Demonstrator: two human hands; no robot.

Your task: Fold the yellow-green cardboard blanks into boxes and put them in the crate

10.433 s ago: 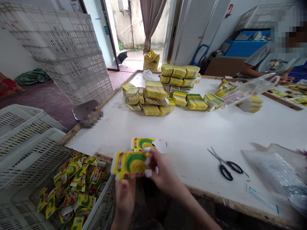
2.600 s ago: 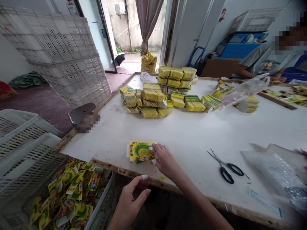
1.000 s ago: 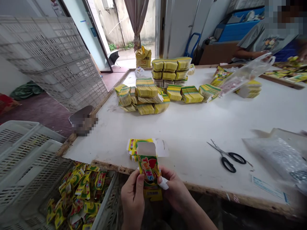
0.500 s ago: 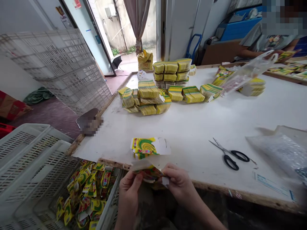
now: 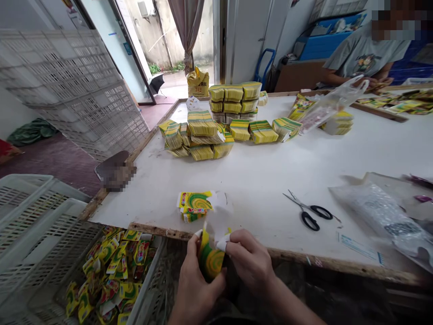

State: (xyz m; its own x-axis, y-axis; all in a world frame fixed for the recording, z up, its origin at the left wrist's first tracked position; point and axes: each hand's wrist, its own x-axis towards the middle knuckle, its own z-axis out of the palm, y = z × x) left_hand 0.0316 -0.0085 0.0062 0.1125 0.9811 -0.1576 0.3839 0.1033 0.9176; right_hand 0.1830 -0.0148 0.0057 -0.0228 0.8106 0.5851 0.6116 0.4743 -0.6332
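Observation:
A yellow and green printed carton [image 5: 212,259] is held upright in front of me, just off the table's near edge. My left hand [image 5: 198,277] wraps around it, with the thumb on its lower front. At its upper right side, my right hand [image 5: 248,257] is closed with fingertips against the carton. Something white shows at the fingertips; whether it is a flap or finger covering, I cannot tell. Just beyond lies a small stack of flat cartons [image 5: 196,202] with white flaps at its right end. Below left, a crate [image 5: 154,282] holds many small yellow and red cartons [image 5: 118,266].
Bundled carton stacks [image 5: 203,124] stand farther back on the white table [image 5: 243,171]. Scissors [image 5: 309,212] lie at the right, near a clear plastic bag [image 5: 382,207]. White crates [image 5: 81,90] rise at the left. Another person [image 5: 367,56] sits at the far right, handling cartons.
The carton in my hands has turned from tilted nearly flat to upright, showing its yellow and green face. My left hand has shifted round its side. The view has swung slightly right.

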